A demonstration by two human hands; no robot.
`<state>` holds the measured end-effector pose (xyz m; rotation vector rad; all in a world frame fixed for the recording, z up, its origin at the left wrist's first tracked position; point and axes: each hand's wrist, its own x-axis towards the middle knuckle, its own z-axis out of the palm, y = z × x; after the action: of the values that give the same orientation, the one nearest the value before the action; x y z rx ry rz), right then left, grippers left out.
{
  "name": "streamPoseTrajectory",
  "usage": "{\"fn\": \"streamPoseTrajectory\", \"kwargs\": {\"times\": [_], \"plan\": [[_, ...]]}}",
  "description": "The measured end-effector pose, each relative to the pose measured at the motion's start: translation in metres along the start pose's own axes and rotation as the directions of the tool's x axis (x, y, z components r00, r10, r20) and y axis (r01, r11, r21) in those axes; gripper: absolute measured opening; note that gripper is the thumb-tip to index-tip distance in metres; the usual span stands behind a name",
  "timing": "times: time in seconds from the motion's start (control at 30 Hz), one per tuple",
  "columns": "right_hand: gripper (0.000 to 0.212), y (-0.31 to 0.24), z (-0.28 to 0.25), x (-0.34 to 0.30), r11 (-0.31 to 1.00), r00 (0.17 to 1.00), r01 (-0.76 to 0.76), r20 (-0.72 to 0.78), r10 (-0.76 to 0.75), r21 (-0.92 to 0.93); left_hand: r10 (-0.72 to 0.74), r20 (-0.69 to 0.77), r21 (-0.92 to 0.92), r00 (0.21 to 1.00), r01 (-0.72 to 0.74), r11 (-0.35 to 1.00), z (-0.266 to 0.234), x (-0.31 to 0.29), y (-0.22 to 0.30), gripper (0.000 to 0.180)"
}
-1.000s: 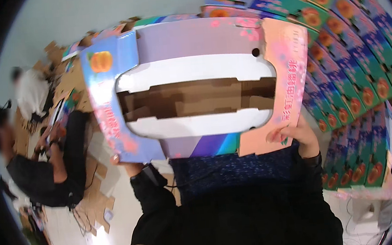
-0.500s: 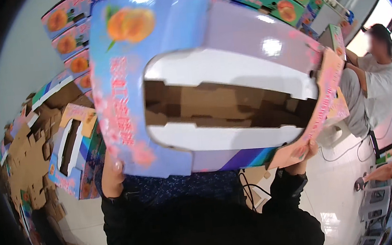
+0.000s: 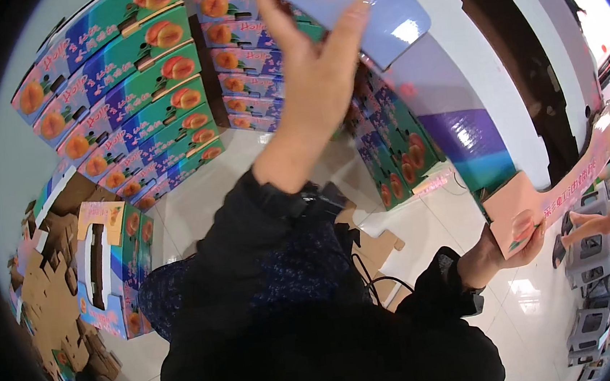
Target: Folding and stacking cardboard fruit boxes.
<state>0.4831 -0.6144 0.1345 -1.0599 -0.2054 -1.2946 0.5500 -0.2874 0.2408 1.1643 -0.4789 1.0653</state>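
A large printed fruit carton point(image 3: 455, 83) fills the upper right, tilted, with a long dark opening between white panels in its top. My left hand point(image 3: 313, 77) reaches up to its far blue end, thumb over the lid and a finger spread along the side; the other fingertips are partly hidden. At the near end, my right hand point(image 3: 503, 253) grips the lower corner by the peach-coloured flap point(image 3: 518, 219). Both hands bear the carton, raised in front of me.
Stacked printed cartons point(image 3: 115, 98) rise at the far left, with another stack point(image 3: 243, 58) behind. More cartons point(image 3: 403, 153) stand below the held one. A single carton point(image 3: 102, 273) sits at left beside flattened cardboard point(image 3: 46, 300). Grey stools point(image 3: 590, 260) and a person's leg point(image 3: 591, 231) are at right.
The carton has swung from in front of me to the upper right and turned. My left hand has moved up and right with its end; the seated person at right is hidden now.
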Motion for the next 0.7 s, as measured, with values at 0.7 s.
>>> {"fn": "streamPoseTrajectory", "kwargs": {"times": [0.7], "plan": [[0.084,0.012,0.094,-0.013,0.943,0.993,0.017,0.112,0.021,-0.333,-0.158,0.758,0.202,0.633,0.003,0.979,0.076,-0.115,-0.055,0.081]]}}
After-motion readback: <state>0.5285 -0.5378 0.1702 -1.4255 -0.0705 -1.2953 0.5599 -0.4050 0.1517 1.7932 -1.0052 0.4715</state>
